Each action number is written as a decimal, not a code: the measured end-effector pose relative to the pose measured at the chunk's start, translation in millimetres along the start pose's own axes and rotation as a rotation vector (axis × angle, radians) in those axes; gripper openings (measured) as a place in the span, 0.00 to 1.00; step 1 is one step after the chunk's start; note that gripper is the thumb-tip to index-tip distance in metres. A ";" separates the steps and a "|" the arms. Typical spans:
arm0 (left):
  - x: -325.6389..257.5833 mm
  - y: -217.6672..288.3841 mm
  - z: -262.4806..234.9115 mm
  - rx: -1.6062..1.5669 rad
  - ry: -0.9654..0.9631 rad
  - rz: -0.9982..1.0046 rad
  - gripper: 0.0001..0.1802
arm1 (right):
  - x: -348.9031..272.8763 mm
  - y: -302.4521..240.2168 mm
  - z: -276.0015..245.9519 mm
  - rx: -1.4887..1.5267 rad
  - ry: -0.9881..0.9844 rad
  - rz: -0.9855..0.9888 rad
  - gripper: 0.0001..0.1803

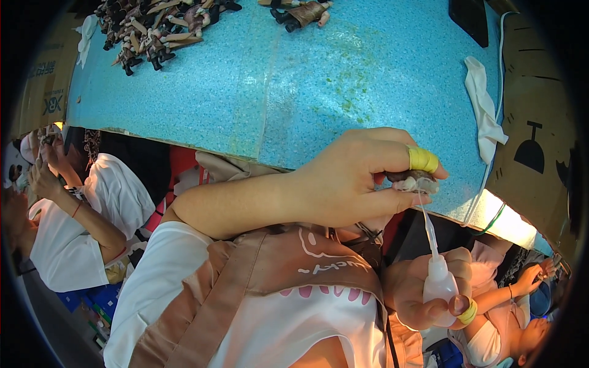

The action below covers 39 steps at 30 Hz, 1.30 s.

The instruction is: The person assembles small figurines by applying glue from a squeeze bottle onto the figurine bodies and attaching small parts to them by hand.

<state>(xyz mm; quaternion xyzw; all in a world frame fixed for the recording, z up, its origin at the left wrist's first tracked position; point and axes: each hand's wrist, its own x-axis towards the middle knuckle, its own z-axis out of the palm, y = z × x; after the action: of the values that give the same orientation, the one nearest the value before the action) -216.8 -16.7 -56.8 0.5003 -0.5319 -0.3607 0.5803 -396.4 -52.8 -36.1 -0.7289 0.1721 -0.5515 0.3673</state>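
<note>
My left hand (353, 175) is over the table's near edge, its fingers closed around a small brown and whitish piece (416, 183), perhaps part of a toy figure; the fingers hide much of it. Yellow tape wraps one of that hand's fingers. Below and to the right, my right hand (408, 294) grips a white squeeze bottle (439, 285), with yellow tape on one finger too. The bottle's long thin nozzle (431, 230) points up, and its tip meets or nearly meets the small piece.
Toy figures (153, 37) are heaped at the far left of the blue table (245, 92); another figure (302, 15) lies at the far middle. A white cloth strip (481, 107) and a cable run beside the cardboard (534, 110) at right. People sit close by on both sides.
</note>
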 end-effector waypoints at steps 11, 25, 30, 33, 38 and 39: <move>0.7 -2.0 -0.4 -0.039 0.016 0.042 0.15 | 0.1 -2.9 -7.3 0.015 0.089 -0.042 0.10; 4.0 -1.2 2.1 -0.025 -0.001 -0.003 0.15 | -1.4 -2.4 -14.9 -0.019 0.044 0.042 0.10; 0.0 0.2 -3.0 0.000 -0.019 -0.009 0.16 | -5.0 -1.6 -13.7 -0.019 0.035 0.008 0.11; 2.0 -0.5 -2.6 0.003 -0.035 -0.017 0.17 | -1.5 2.7 -7.5 -0.004 0.056 -0.056 0.12; 1.3 -1.1 -1.7 -0.005 -0.018 -0.014 0.18 | -0.4 5.2 1.2 -0.028 0.052 -0.075 0.12; 1.1 -0.9 -1.0 -0.003 -0.018 -0.013 0.18 | -0.3 4.9 2.2 -0.037 0.078 -0.070 0.12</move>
<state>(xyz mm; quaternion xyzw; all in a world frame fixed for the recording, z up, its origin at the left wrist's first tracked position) -215.5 -17.8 -57.3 0.4995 -0.5331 -0.3698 0.5741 -393.7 -55.1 -40.1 -0.7190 0.1706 -0.5889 0.3272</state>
